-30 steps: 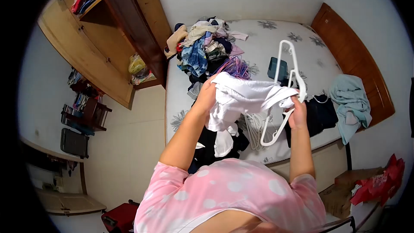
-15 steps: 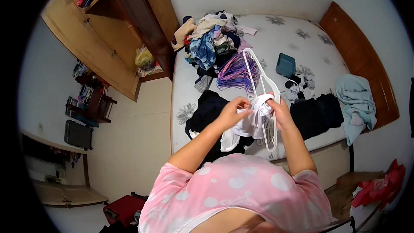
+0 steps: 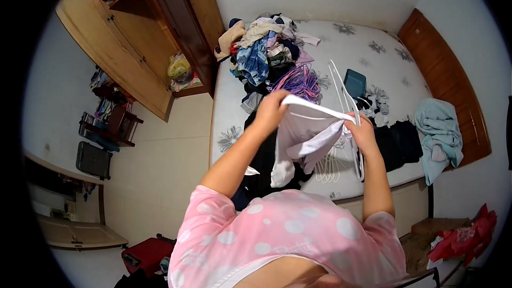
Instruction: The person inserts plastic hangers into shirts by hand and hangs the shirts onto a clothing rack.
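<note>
A white garment [image 3: 304,141] is stretched between my hands, its thick white banded edge facing up. My left hand [image 3: 272,109] is closed on one end of that band. At the other end, my right hand [image 3: 364,132] is closed on the cloth together with a white clothes hanger [image 3: 348,93], which hangs upright beside the garment. Several more white hangers [image 3: 329,168] lie on the bed just below. Under the garment and my left forearm is a heap of black clothing [image 3: 261,162], partly hidden.
A large clothes pile [image 3: 261,48] and a bundle of purple hangers [image 3: 298,82] lie on the bed [image 3: 368,29]. To the right are a teal bin [image 3: 355,82], folded black clothes [image 3: 397,141] and a light-blue towel [image 3: 438,128]. An open wardrobe [image 3: 120,37] stands left.
The bunched garment has been spread out, with my left hand moving up and left along its band. My right hand and the hanger have shifted slightly right; several white hangers now show below.
</note>
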Tool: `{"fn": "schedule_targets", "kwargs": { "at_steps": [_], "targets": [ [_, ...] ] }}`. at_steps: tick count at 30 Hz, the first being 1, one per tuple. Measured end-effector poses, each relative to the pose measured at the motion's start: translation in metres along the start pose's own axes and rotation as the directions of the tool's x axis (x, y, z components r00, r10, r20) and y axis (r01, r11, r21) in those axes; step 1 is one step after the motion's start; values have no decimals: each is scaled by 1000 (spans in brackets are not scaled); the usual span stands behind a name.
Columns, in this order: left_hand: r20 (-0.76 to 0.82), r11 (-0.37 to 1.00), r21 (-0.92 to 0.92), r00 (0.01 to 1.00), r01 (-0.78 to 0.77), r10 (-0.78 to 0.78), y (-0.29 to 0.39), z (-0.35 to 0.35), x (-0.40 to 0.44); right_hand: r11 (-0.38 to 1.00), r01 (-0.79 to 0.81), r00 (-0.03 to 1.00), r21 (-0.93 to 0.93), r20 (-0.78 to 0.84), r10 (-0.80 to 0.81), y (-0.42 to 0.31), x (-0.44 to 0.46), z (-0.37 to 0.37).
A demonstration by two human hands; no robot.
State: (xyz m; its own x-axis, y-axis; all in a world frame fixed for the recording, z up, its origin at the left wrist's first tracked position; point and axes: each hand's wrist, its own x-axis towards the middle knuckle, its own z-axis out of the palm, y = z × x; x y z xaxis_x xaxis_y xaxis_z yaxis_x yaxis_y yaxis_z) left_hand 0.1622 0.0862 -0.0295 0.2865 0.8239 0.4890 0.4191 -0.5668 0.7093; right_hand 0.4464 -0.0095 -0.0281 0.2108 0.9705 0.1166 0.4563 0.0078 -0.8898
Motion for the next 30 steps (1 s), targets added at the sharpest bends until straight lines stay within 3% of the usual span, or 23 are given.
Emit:
{"fn": "schedule_targets", "kwargs": {
  "at_steps": [1, 5, 10, 11, 14, 16, 19, 21, 22, 23, 24, 26, 30],
  "targets": [
    [-4, 1000, -9, 1000, 2, -2, 8, -12, 14, 973, 155, 987, -172, -20, -161, -9, 1, -3],
    [-40, 998, 51, 999, -22, 24, 40, -45, 51, 888, 277, 947, -368, -51, -317, -16, 18, -9],
    [-86, 994, 100, 994, -52, 61, 40, -61, 62, 940, 229, 959, -253, -108, -263, -42, 28, -14],
    [-145, 977, 184, 980, -106, 133, 41, -65, 61, 956, 220, 962, -192, -116, -245, -52, 27, -17],
    [-170, 989, 139, 985, 46, -22, 48, -73, 53, 941, 292, 941, -170, -126, -315, -70, 26, -20],
    [-167, 1000, -16, 986, -9, 6, 11, -55, 41, 930, 354, 920, -97, -143, -365, -72, 22, -14],
    [198, 815, -462, 936, 350, -290, -25, -34, 13, 964, 248, 959, -93, -114, -258, -36, 29, -6],
    [457, 569, -516, 768, 640, -449, -20, -30, -1, 965, 240, 956, -109, -144, -255, -22, 30, -4],
    [550, 521, -506, 722, 687, -419, -13, -32, -4, 965, 236, 954, -117, -158, -253, -16, 30, -4],
    [611, 418, -559, 697, 716, -376, -7, -33, -7, 1000, 4, 992, 17, -124, -2, -5, 34, -6],
    [666, 306, -598, 672, 741, -325, -2, -34, -8, 993, -55, 993, 108, -101, 66, -7, 32, -7],
    [673, 234, -632, 673, 739, -307, 3, -35, -8, 944, -174, 981, 282, -38, 192, -11, 27, -11],
    [638, 184, -691, 709, 700, -302, 19, -37, -2, 962, -152, 988, 227, 11, 153, 0, 25, -8]
  ]
}}
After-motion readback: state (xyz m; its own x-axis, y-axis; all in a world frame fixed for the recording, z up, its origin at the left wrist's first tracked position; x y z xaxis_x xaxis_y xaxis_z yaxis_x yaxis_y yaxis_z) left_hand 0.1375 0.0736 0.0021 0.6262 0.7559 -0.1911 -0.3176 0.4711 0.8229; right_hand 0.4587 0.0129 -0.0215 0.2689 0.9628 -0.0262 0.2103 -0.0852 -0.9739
